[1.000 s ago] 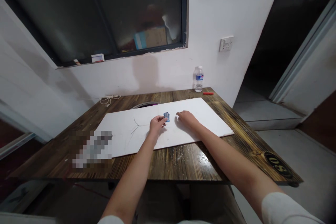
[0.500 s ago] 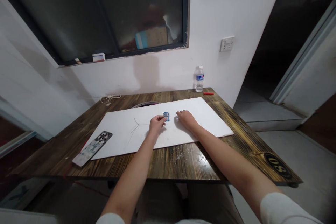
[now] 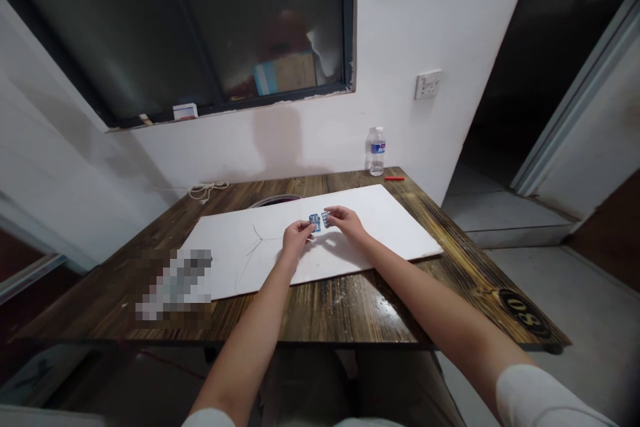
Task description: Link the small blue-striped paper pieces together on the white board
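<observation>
My left hand pinches a small blue piece just above the white board. My right hand pinches a second small blue piece right beside the first; the two pieces nearly touch between my fingertips. Both hands hover over the middle of the board, which lies on the dark wooden table.
A phone lies at the board's left corner. A water bottle and a red pen sit at the back right by the wall. A white cord lies at the back left. An open doorway is to the right.
My right hand lifted off the board and now pinches a second blue piece, brought next to the one in my left hand.
</observation>
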{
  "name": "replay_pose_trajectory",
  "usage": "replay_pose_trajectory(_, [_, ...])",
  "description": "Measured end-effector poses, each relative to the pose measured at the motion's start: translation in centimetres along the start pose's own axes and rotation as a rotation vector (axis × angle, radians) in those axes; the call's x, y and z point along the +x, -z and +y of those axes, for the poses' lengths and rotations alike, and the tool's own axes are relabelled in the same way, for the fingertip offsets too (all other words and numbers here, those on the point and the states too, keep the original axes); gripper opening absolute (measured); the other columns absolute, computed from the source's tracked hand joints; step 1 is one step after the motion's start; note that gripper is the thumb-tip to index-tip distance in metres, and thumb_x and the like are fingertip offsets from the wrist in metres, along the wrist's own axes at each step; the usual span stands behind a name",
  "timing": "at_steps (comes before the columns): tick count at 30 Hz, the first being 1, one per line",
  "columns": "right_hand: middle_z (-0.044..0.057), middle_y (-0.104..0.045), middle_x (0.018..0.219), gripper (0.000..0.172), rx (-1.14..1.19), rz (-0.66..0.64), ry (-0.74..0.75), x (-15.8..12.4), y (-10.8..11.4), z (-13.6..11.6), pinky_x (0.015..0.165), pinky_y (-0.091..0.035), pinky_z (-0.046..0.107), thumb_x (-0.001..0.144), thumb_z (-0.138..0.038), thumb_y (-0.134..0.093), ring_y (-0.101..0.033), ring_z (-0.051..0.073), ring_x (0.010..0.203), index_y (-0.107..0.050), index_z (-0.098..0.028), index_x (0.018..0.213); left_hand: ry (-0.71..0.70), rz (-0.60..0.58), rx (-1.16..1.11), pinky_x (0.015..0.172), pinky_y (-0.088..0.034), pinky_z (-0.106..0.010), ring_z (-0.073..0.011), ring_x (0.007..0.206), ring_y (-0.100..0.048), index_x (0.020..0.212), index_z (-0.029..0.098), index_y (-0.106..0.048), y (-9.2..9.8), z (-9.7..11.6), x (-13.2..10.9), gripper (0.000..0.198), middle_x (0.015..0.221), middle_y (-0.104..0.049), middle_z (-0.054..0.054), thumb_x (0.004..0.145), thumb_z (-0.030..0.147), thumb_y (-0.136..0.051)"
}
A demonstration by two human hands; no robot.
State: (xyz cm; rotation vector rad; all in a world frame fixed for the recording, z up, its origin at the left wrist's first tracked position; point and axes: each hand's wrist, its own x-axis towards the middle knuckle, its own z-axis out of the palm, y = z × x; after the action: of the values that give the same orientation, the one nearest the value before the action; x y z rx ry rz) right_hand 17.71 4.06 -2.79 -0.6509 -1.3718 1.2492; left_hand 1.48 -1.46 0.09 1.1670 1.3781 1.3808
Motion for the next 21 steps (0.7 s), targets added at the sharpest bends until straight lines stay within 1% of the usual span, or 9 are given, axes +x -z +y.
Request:
replay_pose_trajectory(2, [0.0,-0.066,0.071,0.044,0.096,-0.005,-0.032,-0.1,-0.6,0.0,0.071,-0.051,0.035,0.061,-0.041,-0.077,-0.062,0.016,0.066,-0.065,-0.017,0.096,-0.006,-0.015,-0.013,0.049,-0.039,-0.021,-0.0103,0.05,-0.056,0.074,0.016,-0.065,0.0,0.0,0.0,0.037,0.063,-0.064,-0.001,0.052,0.041,-0.081])
replay_pose_trajectory(6, [0.0,-0.066,0.066,0.046,0.089,0.05,-0.059,-0.4,-1.3,0.0,0.069,-0.05,0.034,0.052,-0.04,-0.084,-0.061,0.016,0.064,-0.065,-0.016,0.086,-0.022,-0.058,-0.016,0.05,-0.04,-0.022,-0.0104,0.05,-0.057,0.073,0.016,-0.064,0.0,-0.1,0.0,0.038,0.062,-0.063,0.0,0.051,0.042,-0.082])
replay_pose_trajectory(9, [0.0,-0.066,0.067,0.045,0.074,0.087,-0.065,-0.5,-1.4,0.0,0.069,-0.049,0.032,0.05,-0.038,-0.085,-0.061,0.016,0.066,-0.065,-0.016,0.083,-0.038,-0.094,-0.009,0.051,-0.041,-0.022,-0.0106,0.051,-0.057,0.074,0.015,-0.065,0.0,-0.2,0.1,0.04,0.064,-0.064,-0.001,0.051,0.044,-0.082])
replay_pose_trajectory(13, [0.0,-0.065,0.068,0.044,0.06,0.09,-0.086,-0.9,-1.3,-0.2,0.067,-0.048,0.03,0.051,-0.037,-0.085,-0.059,0.015,0.067,-0.066,-0.016,0.085,-0.062,-0.155,0.008,0.051,-0.041,-0.022,-0.0109,0.052,-0.055,0.072,0.015,-0.066,0.1,-0.2,0.1,0.042,0.064,-0.064,-0.002,0.051,0.048,-0.083])
replay_pose_trajectory(17, [-0.003,-0.061,0.064,0.047,0.131,0.038,-0.174,-1.0,-1.3,-0.3,0.06,-0.044,0.026,0.05,-0.036,-0.086,-0.054,0.011,0.057,-0.065,-0.017,0.087,-0.078,-0.196,0.01,0.05,-0.04,-0.022,-0.0108,0.052,-0.054,0.07,0.016,-0.065,0.0,0.1,0.0,0.044,0.062,-0.062,0.0,0.05,0.049,-0.084])
replay_pose_trajectory(19, [-0.003,-0.061,0.063,0.048,0.182,-0.022,-0.238,-0.9,-1.2,-0.4,0.058,-0.043,0.025,0.047,-0.038,-0.087,-0.054,0.011,0.056,-0.063,-0.017,0.083,-0.072,-0.234,0.007,0.051,-0.041,-0.022,-0.011,0.052,-0.054,0.071,0.016,-0.065,0.0,0.2,-0.2,0.045,0.061,-0.062,0.0,0.049,0.05,-0.085])
replay_pose_trajectory(21, [-0.003,-0.062,0.065,0.049,0.218,-0.094,-0.292,-1.0,-1.1,-0.5,0.059,-0.044,0.025,0.044,-0.04,-0.088,-0.056,0.011,0.058,-0.06,-0.017,0.078,-0.061,-0.276,-0.004,0.053,-0.042,-0.023,-0.0113,0.054,-0.054,0.075,0.016,-0.067,0.0,0.3,-0.3,0.047,0.063,-0.063,-0.002,0.048,0.05,-0.085])
